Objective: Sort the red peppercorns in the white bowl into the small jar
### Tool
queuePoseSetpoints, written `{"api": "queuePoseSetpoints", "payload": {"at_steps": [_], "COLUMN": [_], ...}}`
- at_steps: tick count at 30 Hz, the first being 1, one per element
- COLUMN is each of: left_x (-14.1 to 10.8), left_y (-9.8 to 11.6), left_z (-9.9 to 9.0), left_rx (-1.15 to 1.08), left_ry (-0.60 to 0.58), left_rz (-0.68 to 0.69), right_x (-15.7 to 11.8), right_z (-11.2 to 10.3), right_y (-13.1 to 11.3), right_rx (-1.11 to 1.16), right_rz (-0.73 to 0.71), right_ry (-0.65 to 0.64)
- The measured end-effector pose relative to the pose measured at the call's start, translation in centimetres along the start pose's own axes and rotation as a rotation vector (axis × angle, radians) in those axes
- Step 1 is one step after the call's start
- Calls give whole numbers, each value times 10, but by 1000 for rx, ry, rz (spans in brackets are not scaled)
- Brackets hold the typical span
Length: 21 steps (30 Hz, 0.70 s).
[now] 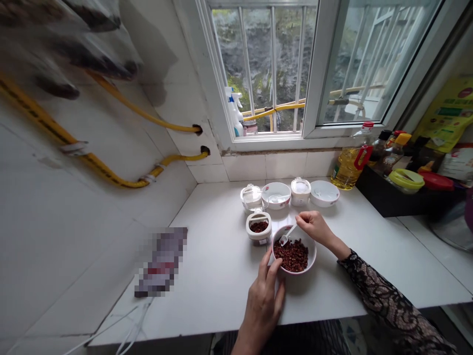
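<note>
Your white tabletop [214, 276] spreads out around the bowl [312, 249], which stands upright on it. Expect the bowl to be light, smooth and perhaps easy to chip; its rim is the surest place to hold. Your left hand [260, 301] curls against the bowl's near left side, fingers holding wall and rim. Your right hand [316, 229], above the bowl's far right rim, pinches a white spoon [291, 230]. A small jar [256, 236] stands just left of the bowl, slightly beyond it, containing similar grains. The spoon slants down into the bowl's far left part; it looks thin and light, best gripped by the handle's end. The dark red grains [293, 259] inside the bowl seem dry, loose and apt to scatter.
</note>
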<state>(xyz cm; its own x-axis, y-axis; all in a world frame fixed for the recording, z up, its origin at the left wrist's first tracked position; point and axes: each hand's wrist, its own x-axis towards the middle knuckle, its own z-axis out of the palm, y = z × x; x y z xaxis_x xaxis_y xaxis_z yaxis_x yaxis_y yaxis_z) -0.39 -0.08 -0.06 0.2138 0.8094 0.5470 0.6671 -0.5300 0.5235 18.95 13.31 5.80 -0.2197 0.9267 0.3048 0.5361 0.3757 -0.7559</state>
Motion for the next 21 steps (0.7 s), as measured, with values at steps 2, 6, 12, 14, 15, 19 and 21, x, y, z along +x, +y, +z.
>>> {"api": "queuePoseSetpoints", "payload": {"at_steps": [2, 6, 12, 14, 15, 19, 21], "left_x": [0, -2, -2, -1, -1, -1, -1], "left_y": [1, 0, 0, 0, 1, 1, 1], "left_z": [0, 1, 0, -1, -1, -1, 0], "left_rx": [0, -3, -10, -11, -12, -5, -3], "left_ry": [-3, -13, -17, -22, -24, -11, -3], "left_rz": [-5, -21, -15, -19, -19, -14, -10], "right_x": [-1, -1, -1, -1, -1, 0, 1], "right_z": [0, -1, -1, -1, -1, 0, 0], "right_y": [-3, -7, -7, -7, -6, -3, -1], "right_rx": [-73, -88, 19, 67, 87, 150, 193], "right_rz": [-63, -97, -13, 29, 46, 102, 138], "right_ry": [25, 20, -23, -46, -54, -59, -65]}}
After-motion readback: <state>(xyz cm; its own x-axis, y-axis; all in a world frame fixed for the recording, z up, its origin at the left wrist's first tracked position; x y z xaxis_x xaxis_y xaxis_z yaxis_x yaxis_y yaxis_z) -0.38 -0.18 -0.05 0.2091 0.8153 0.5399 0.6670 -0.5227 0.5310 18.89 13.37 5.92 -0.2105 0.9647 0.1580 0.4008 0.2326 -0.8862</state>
